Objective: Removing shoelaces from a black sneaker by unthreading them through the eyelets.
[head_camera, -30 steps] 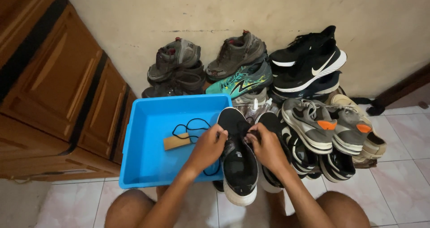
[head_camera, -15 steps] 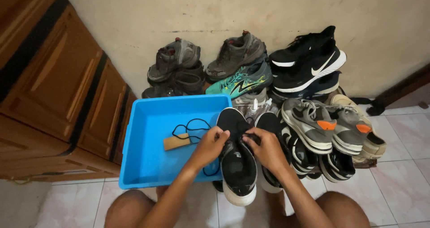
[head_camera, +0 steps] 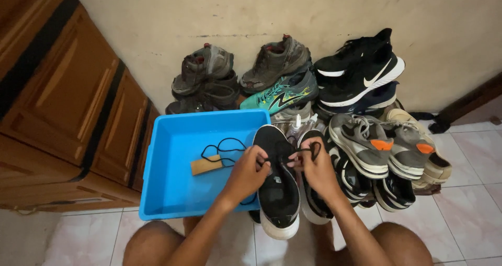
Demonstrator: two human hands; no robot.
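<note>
On your far left stands a wooden cabinet (head_camera: 68,104), and against it sits the blue plastic tub (head_camera: 172,193) on the tiled floor (head_camera: 470,214). Inside the tub lie a small tan block (head_camera: 205,165) and a loose black lace (head_camera: 224,147); the block could snag that lace if you drag it.

Your left hand (head_camera: 248,173) rests on the black sneaker (head_camera: 277,187), which lies toe-toward-you across the tub's right rim, half over the floor. That perch is shaky: press down on the heel end and the sneaker may tip or slide off the rim.

Your right hand (head_camera: 314,169) has its fingers (head_camera: 302,159) pinched together on the shoe's black lace (head_camera: 312,150), a loop of which shows above them. The left fingers are curled at the eyelets, but I cannot tell whether they grip anything. Pull hard with one hand alone and the lace could jam in an eyelet.

Just right, the pile of shoes (head_camera: 366,146) crowds your wrist; a wide tug may topple the grey pair.
</note>
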